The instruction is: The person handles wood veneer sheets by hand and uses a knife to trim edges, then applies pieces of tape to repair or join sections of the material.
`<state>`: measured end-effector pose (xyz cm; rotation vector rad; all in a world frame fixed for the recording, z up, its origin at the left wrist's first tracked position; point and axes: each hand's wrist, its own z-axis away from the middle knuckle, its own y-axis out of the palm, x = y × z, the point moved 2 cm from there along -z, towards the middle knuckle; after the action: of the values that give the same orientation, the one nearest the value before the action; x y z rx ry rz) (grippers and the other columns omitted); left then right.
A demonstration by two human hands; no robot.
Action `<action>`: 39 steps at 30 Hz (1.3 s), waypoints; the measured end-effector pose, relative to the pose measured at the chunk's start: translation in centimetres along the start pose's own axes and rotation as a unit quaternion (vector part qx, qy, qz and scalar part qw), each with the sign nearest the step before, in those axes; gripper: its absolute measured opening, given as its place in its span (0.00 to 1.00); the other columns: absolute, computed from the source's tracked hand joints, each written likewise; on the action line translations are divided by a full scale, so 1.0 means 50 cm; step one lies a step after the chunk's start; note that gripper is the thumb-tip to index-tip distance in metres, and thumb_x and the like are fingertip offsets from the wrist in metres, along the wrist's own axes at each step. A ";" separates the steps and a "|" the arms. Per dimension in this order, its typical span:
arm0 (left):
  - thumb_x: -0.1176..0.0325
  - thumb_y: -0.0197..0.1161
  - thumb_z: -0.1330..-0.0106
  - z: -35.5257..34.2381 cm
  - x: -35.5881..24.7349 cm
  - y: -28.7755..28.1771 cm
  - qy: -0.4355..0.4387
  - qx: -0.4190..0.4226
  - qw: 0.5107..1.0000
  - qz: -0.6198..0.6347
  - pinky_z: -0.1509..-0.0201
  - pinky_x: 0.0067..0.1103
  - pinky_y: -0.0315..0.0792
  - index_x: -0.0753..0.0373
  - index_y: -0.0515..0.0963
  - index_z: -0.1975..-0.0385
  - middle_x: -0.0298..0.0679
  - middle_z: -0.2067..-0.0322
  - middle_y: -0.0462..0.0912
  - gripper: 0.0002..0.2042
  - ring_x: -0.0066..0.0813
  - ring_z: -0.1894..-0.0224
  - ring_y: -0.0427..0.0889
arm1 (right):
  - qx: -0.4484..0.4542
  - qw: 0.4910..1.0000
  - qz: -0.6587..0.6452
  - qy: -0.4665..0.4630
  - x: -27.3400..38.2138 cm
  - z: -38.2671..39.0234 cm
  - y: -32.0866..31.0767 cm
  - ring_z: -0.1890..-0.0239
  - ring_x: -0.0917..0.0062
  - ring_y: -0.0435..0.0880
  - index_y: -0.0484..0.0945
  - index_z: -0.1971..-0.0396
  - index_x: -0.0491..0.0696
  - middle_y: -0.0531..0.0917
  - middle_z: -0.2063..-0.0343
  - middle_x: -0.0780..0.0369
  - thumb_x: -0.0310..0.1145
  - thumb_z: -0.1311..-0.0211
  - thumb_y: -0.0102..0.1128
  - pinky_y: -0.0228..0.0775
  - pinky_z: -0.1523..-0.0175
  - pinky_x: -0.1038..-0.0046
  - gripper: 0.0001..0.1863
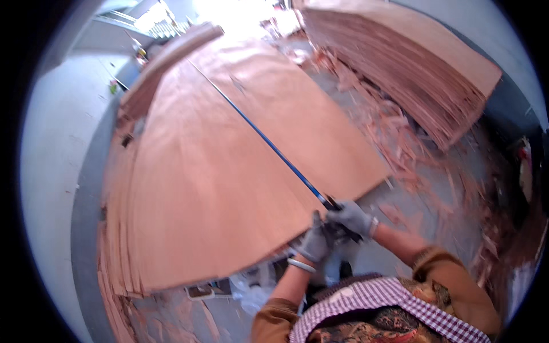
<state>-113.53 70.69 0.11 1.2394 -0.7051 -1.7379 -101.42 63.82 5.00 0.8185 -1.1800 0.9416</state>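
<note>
A long thin blue pole with a dark near end slants over a broad sheet of reddish-tan wood veneer. Both my hands wear grey gloves and are at the pole's near end, just past the sheet's near edge. My right hand is closed around the dark end. Close beside it, my left hand is closed at the same dark part, one digit sticking up; its other fingers are partly hidden. The pole's far tip fades into glare toward the back of the sheet.
At the back right stands a tall stack of veneer. Torn veneer scraps litter the grey floor beside it. A curled bundle of veneer lies along the far left edge. Clear plastic shows below the sheet's near edge.
</note>
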 end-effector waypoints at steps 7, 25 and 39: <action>0.52 0.45 0.29 0.245 -0.072 0.021 0.059 -0.064 0.994 -0.064 0.55 0.26 0.75 0.67 0.69 0.47 0.40 0.65 0.81 0.23 0.32 0.62 0.81 | 0.125 0.989 0.065 0.041 -0.018 0.037 0.011 0.72 0.88 0.69 0.78 0.66 0.42 0.75 0.78 0.71 0.40 0.39 0.60 0.65 0.67 0.80 0.15; 0.68 0.58 0.39 0.662 -0.187 -0.264 0.107 -0.572 0.378 -0.720 0.50 0.32 0.68 0.70 0.73 0.55 0.51 0.58 0.75 0.15 0.45 0.55 0.75 | -0.124 0.977 0.045 0.165 -0.181 0.104 -0.005 0.71 0.83 0.71 0.76 0.55 0.48 0.76 0.67 0.69 0.44 0.37 0.55 0.67 0.66 0.78 0.18; 0.72 0.56 0.36 0.381 -0.107 -0.167 0.205 -0.348 0.518 -0.754 0.48 0.31 0.69 0.72 0.75 0.58 0.50 0.58 0.77 0.11 0.44 0.53 0.75 | -0.015 1.000 0.009 -0.023 -0.199 0.126 -0.009 0.73 0.83 0.71 0.76 0.68 0.45 0.76 0.75 0.68 0.38 0.40 0.59 0.67 0.67 0.77 0.11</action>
<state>-133.35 78.62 2.20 1.5271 1.8430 -2.2492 -104.54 56.32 -3.51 0.8113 -1.2402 0.9221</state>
